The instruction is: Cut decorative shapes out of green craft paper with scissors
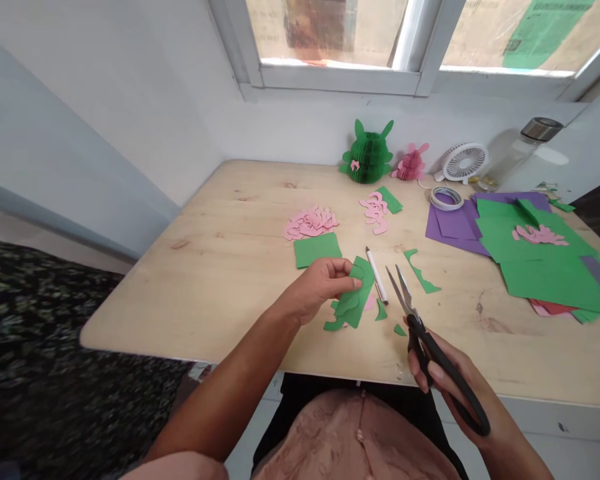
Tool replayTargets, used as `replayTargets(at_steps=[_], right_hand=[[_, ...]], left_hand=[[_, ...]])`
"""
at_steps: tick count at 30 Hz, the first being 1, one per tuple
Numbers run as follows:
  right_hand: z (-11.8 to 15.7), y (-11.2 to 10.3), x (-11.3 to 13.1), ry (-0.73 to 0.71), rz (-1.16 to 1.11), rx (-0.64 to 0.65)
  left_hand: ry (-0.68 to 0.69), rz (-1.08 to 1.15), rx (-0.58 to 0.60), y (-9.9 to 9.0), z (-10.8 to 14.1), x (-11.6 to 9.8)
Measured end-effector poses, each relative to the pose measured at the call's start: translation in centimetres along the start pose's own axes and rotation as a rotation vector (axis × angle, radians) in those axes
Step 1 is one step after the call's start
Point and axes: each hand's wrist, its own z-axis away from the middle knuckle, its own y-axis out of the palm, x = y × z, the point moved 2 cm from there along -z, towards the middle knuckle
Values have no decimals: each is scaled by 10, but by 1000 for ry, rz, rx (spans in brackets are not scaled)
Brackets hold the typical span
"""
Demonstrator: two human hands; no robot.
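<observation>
My left hand [325,285] pinches a piece of green paper [359,303] that has curved outlines drawn on it. Black-handled scissors [420,333] are in my right hand [453,373], their blades slightly apart and pointing away from me, to the right of the paper. A white marker [377,275] lies just beyond, between the paper and the blades. Green offcuts [422,272] are scattered around, with small scraps near the table's front edge. Behind my left hand lies a green paper rectangle [318,251], touching a pile of pink paper cutouts [311,223].
At the back stand a green honeycomb paper figure [369,157], a smaller pink one [410,163], a white fan [464,162] and a glass bottle [513,157]. On the right, a tape roll [447,199] rests on purple paper [453,227], beside stacked green sheets [545,270].
</observation>
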Motion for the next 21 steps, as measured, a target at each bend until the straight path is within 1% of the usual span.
replayTargets(at_steps=[3, 5, 9, 12, 15, 21], right_hand=[[-6, 2, 5, -32, -37, -94], [-12, 4, 10, -80, -48, -151], [-29, 10, 22, -179, -71, -248], [-41, 16, 27, -224, -131, -281], [-47, 20, 30, -234, -146, -305], [-51, 25, 33, -250, -98, -380]], left_hand=[[-10, -43, 52, 4, 1, -3], [-24, -75, 92, 7, 1, -5], [-74, -173, 215, 13, -1, -6], [-93, -251, 301, 14, -4, -5], [-86, -318, 361, 14, -7, -6], [-130, -377, 412, 18, -13, -10]])
